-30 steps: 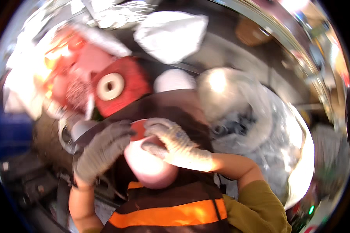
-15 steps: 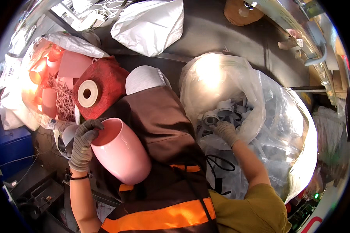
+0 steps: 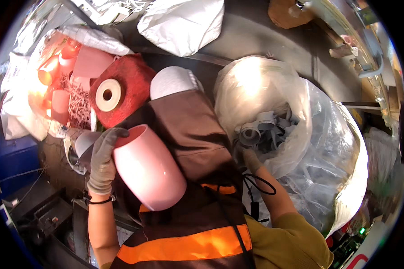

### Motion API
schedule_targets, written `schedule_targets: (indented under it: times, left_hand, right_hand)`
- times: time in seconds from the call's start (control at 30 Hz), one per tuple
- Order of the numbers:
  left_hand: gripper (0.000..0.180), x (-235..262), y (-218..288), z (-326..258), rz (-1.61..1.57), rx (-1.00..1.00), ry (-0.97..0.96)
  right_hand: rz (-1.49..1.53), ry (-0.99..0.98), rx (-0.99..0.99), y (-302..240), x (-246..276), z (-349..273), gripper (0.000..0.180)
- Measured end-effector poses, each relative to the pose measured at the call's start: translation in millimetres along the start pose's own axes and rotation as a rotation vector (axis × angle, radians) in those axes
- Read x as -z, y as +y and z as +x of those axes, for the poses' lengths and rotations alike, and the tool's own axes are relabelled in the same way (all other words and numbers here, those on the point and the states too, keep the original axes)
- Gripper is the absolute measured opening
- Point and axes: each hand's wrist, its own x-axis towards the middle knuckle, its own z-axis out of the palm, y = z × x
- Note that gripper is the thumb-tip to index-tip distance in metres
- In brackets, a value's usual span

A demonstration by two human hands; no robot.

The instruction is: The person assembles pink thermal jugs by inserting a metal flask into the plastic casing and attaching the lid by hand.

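My left hand [image 3: 102, 158], in a grey work glove, is wrapped around the rim of a pink plastic cone [image 3: 149, 169]: the fingers curl over the open end and press the wall, so the cone is firmly pinched. It lies tilted across my brown apron [image 3: 191, 130], open end up toward the left, rounded closed end down toward the orange stripe of my vest.

My right hand [image 3: 250, 158], also gloved, is pushed into the mouth of a large clear plastic bag [image 3: 327, 148] to the right of the pink cone. It sits just below a pile of grey plastic caps [image 3: 260, 127]; I cannot tell whether the fingers are spread or closed on one, since the film and the caps hide the tips.

Up and left of the pink cone, a bobbin of red yarn [image 3: 121, 89] with a pale cardboard core leans against the apron's edge. Beyond that, farther left, an open white sack [image 3: 18, 116] holds more pink and orange cones [image 3: 67, 76]. A white cone end [image 3: 173, 81] pokes out right above the apron. Well above the pink cone, a crumpled white bag [image 3: 184, 22] lies on the dark floor [image 3: 265, 31].
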Motion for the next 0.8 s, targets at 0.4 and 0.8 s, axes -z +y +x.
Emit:
schedule_targets:
  times: [0.4,0.8]
  left_hand:
    - [0.031,1,-31,-7,-0.737,0.144,-0.156]
    - [0.047,-4,-49,-19,-1.092,0.225,-0.044]
  right_hand:
    - [-0.97,0.373,1.031,-90,66,-59,0.047]
    - [0.311,-1.019,0.394,-363,-125,-264,0.033]
